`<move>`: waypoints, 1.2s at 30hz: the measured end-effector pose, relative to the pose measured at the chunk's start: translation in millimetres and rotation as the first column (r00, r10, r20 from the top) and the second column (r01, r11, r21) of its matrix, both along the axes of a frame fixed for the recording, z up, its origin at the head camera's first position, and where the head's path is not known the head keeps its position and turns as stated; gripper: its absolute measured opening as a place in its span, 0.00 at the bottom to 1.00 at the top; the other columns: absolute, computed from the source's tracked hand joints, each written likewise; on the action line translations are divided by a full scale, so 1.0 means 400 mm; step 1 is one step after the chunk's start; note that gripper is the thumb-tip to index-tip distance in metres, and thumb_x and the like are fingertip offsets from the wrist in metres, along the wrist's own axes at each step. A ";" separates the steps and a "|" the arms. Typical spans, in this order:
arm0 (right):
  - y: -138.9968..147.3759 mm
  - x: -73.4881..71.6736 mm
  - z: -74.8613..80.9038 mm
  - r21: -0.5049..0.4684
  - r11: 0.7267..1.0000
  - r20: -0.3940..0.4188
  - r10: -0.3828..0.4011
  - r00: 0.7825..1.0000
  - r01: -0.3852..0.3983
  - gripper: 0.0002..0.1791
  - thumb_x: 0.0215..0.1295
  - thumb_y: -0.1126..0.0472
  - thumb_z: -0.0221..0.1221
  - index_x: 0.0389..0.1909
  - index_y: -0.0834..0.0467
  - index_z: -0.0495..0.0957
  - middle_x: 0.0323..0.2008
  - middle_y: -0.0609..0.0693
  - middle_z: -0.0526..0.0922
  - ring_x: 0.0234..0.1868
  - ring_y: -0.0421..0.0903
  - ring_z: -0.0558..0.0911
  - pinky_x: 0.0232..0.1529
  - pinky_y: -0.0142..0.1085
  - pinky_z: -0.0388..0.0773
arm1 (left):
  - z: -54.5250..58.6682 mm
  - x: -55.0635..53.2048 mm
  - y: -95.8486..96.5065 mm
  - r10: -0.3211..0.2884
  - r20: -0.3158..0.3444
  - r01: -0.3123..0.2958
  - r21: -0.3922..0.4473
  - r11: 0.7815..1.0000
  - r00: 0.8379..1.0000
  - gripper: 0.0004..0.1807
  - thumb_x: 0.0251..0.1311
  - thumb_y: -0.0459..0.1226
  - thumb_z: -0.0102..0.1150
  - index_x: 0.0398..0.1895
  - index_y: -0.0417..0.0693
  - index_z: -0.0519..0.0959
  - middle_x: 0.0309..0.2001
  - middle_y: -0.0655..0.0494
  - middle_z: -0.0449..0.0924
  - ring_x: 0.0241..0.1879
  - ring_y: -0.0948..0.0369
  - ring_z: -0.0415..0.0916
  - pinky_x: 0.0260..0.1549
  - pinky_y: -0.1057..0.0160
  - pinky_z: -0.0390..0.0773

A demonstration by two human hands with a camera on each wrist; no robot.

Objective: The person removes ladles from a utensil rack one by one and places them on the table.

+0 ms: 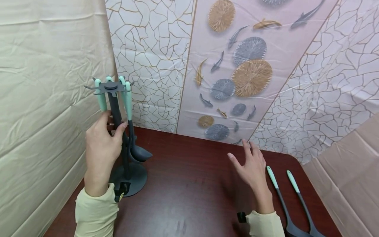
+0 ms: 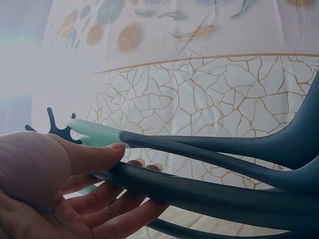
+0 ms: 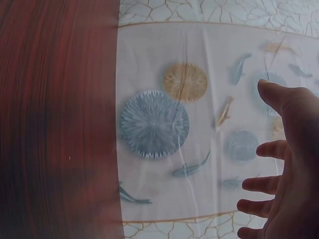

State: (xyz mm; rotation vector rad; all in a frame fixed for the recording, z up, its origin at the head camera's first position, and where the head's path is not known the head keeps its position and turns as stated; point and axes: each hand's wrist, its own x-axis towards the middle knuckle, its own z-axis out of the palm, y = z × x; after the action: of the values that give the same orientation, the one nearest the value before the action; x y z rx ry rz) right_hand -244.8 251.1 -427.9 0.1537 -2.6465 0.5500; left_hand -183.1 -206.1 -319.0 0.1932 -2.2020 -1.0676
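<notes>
A dark grey utensil stand (image 1: 114,105) rises from a round base (image 1: 139,179) at the left of the table. Several utensils with mint handles (image 1: 128,102) hang from its hooked top, among them a dark ladle (image 1: 140,153). My left hand (image 1: 103,141) grips the stand's post at about mid-height; in the left wrist view the fingers go behind the post (image 2: 199,191) and the thumb (image 2: 102,155) lies on the near side. Over the right part of the table, my right hand (image 1: 251,166) holds nothing, its fingers spread (image 3: 259,184).
Two utensils with mint handles (image 1: 272,177) (image 1: 293,181) lie side by side on the dark red table (image 1: 189,184), right of my right hand, their dark heads cut off by the frame. Patterned cloth (image 1: 148,65) hangs behind the table, and beige cloth (image 1: 50,108) borders both sides.
</notes>
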 end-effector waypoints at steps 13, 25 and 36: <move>-0.051 -0.002 -0.008 0.002 0.999 0.020 0.047 0.999 -0.047 0.50 0.72 0.34 0.61 0.84 0.55 0.56 0.81 0.66 0.55 0.79 0.73 0.54 0.72 0.74 0.48 | -0.007 -0.010 0.014 -0.008 -0.081 0.008 0.002 1.000 0.997 0.16 0.72 0.35 0.66 0.60 0.42 0.79 0.49 0.42 0.85 0.43 0.43 0.87 0.40 0.38 0.85; -0.058 0.001 -0.013 0.000 0.998 0.011 0.064 0.998 -0.064 0.50 0.72 0.35 0.62 0.84 0.56 0.56 0.81 0.66 0.56 0.79 0.72 0.55 0.72 0.74 0.50 | -0.014 -0.026 0.030 -0.079 -0.134 0.078 -0.013 0.997 0.988 0.15 0.76 0.31 0.59 0.61 0.40 0.76 0.50 0.41 0.83 0.47 0.42 0.86 0.44 0.36 0.83; -0.083 -0.005 -0.004 -0.010 0.996 0.001 0.085 0.996 -0.085 0.50 0.71 0.34 0.63 0.84 0.55 0.57 0.80 0.66 0.57 0.79 0.71 0.56 0.71 0.74 0.50 | -0.021 -0.035 0.029 -0.124 -0.156 0.124 -0.013 0.992 0.980 0.13 0.78 0.29 0.53 0.61 0.38 0.74 0.51 0.42 0.81 0.47 0.45 0.84 0.48 0.38 0.80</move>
State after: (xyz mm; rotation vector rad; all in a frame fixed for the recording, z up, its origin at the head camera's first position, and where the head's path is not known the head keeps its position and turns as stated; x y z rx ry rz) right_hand -246.7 217.8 -429.5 0.2645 -2.6482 0.5905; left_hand -197.1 -194.5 -327.3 -0.0294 -2.0966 -1.1072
